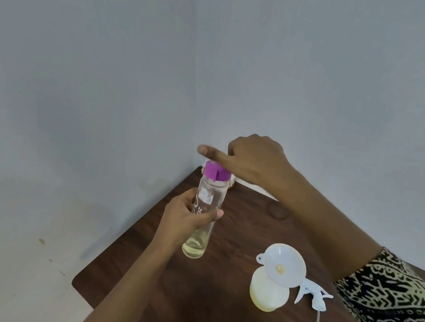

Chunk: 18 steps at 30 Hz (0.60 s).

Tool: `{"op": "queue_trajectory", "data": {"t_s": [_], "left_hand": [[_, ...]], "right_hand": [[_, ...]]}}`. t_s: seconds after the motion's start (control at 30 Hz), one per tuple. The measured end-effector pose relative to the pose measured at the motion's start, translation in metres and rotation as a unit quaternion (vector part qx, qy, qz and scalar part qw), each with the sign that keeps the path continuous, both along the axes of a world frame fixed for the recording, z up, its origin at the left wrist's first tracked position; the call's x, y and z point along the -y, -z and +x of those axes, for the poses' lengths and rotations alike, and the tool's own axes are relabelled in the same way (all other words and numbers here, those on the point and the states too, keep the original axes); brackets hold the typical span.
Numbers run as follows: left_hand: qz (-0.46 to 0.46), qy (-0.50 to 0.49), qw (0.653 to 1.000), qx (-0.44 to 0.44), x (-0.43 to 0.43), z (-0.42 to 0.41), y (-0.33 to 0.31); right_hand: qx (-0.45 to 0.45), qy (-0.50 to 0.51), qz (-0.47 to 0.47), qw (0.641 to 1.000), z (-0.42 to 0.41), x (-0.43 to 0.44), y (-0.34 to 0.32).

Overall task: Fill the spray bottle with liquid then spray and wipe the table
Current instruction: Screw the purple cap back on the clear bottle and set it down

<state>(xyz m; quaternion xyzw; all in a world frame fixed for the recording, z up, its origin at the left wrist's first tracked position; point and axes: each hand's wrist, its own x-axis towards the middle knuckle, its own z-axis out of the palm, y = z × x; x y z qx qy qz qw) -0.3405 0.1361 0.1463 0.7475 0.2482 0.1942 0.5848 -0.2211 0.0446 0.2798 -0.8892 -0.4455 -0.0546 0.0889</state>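
Note:
My left hand [186, 219] grips a clear bottle [203, 216] around its middle and holds it tilted above the table. A little pale yellow liquid sits in the bottle's bottom. My right hand [252, 161] is on the bottle's purple cap [217, 172], with one digit stretched across the top and the other fingers curled at the cap's far side. At the right, the spray bottle [268, 296] stands on the table, full of yellowish liquid, with a white funnel [283, 265] in its neck. Its white trigger head [314, 296] lies beside it, tube trailing toward me.
The dark wooden table [220, 301] stands in a corner of pale walls. Its left edge and rounded corner drop off to a light floor [20, 260]. A small white object [232, 180] lies at the far corner, mostly hidden behind the bottle and my right hand.

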Motion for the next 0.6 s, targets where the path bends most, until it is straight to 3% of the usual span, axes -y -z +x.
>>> {"op": "queue_trajectory", "data": {"t_s": [0.07, 0.17, 0.23, 0.43, 0.6], "left_hand": [[-0.008, 0.005, 1.000, -0.001, -0.003, 0.001, -0.001], [-0.005, 0.014, 1.000, -0.005, -0.005, 0.004, -0.002], [-0.003, 0.020, 1.000, -0.005, -0.005, 0.004, -0.002], [-0.001, 0.036, 0.999, -0.017, -0.005, 0.003, -0.001], [0.012, 0.036, 0.999, -0.011, 0.000, 0.002, 0.002]], "right_hand": [[-0.093, -0.082, 0.009, 0.992, 0.012, 0.007, -0.008], [-0.199, -0.207, -0.074, 0.955, 0.020, 0.016, -0.020], [-0.192, -0.245, -0.112, 0.944, 0.025, 0.016, -0.020], [-0.134, -0.279, -0.105, 0.945, 0.029, 0.007, -0.018], [-0.137, -0.202, -0.116, 0.963, 0.023, 0.003, -0.020]]}}
